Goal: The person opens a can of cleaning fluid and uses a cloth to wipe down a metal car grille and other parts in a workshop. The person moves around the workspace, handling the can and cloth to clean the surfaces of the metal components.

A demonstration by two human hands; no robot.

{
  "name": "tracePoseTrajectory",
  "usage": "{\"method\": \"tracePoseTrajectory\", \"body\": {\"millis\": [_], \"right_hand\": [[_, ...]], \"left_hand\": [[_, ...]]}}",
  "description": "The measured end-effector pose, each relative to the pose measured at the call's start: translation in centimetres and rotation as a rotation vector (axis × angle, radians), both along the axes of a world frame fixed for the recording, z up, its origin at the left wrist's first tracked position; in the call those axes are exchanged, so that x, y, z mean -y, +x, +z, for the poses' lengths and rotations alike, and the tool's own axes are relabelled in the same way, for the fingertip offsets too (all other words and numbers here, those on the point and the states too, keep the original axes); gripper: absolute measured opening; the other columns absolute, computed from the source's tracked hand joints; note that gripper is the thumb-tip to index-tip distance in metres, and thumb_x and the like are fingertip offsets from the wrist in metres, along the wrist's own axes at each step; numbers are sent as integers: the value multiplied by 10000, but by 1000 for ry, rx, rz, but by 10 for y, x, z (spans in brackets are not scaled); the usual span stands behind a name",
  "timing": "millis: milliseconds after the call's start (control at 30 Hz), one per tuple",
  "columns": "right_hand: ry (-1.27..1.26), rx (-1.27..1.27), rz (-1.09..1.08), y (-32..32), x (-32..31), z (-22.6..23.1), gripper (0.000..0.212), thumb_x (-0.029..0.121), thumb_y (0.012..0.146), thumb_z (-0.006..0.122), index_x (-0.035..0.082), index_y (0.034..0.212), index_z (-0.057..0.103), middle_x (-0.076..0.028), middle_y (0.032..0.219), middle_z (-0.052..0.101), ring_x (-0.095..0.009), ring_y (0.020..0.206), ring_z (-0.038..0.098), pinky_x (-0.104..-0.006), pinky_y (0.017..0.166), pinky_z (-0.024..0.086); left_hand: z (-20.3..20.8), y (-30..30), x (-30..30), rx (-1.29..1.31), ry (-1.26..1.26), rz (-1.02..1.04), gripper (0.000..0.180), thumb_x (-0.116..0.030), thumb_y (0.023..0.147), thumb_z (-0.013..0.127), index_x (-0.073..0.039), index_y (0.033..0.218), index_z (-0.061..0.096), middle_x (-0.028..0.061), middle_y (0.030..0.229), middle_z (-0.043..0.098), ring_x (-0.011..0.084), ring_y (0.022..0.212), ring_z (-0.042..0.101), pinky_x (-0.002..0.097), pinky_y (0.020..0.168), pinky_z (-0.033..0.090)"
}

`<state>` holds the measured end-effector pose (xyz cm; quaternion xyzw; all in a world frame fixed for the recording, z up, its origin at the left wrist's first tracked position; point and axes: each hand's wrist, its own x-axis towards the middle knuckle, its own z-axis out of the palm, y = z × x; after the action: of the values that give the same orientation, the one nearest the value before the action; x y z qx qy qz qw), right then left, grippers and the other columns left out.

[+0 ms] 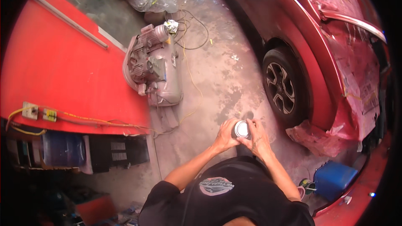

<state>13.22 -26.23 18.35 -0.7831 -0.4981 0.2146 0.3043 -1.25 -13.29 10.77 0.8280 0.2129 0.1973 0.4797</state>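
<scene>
Round dark can with a shiny white top point(241, 129), up in front of the black cloth shirt point(255, 188): bare left hand point(226, 135) gripping one side, bare right hand point(260, 138) the other, fingers curled round it, black-tyred spoked wheel point(280, 87) ahead right.

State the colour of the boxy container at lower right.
The boxy container is blue, best seen in the head view.

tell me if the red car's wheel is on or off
On: the wheel sits tucked into the red bodywork, its spoked rim facing out.
</scene>
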Motion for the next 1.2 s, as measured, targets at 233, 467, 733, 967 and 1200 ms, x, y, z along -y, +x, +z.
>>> {"method": "tracePoseTrajectory", "body": {"millis": [233, 467, 733, 967, 1200], "right_hand": [[-198, -20, 312, 129, -203, 26, 668, 304, 843, 823, -6, 1378, 571, -233, 1237, 574, -422, 1122, 614, -480, 946, 530], [-52, 91, 567, 233, -411, 42, 616, 334, 856, 817, -37, 1298, 603, -241, 1143, 611, -422, 1104, 620, -503, 920, 534], [-13, -59, 553, 335, -665, 18, 580, 330, 858, 739, -9, 1318, 643, -268, 1031, 649, -436, 935, 673, -486, 844, 556], [24, -621, 323, 432, -882, 32, 384, 286, 954, 701, 20, 1228, 739, -177, 1078, 776, -213, 1003, 728, -370, 908, 560], [199, -803, -45, 529, -1070, 33, 303, 249, 1003, 705, -43, 1051, 771, -67, 937, 754, -129, 887, 693, -322, 828, 573]], "left_hand": [[-16, 92, -172, -54, -23, 124, 751, -216, 639, 873, -61, 1316, 587, 166, 1293, 622, 400, 1242, 573, 498, 1051, 449], [50, 182, -346, -47, -121, 290, 717, -146, 651, 849, -62, 1316, 597, 167, 1322, 618, 384, 1254, 579, 465, 1069, 470], [36, 276, -596, -25, -45, 305, 627, -110, 668, 839, -60, 1251, 614, 153, 1212, 648, 378, 1161, 622, 459, 983, 503], [57, 363, -838, 70, -55, 245, 624, -122, 677, 851, -59, 1254, 622, 152, 1192, 658, 350, 1146, 641, 425, 970, 509], [58, 450, -1042, 79, -80, 203, 715, -128, 687, 893, -30, 1324, 584, 89, 1239, 636, 213, 1191, 616, 363, 1041, 478]]}}
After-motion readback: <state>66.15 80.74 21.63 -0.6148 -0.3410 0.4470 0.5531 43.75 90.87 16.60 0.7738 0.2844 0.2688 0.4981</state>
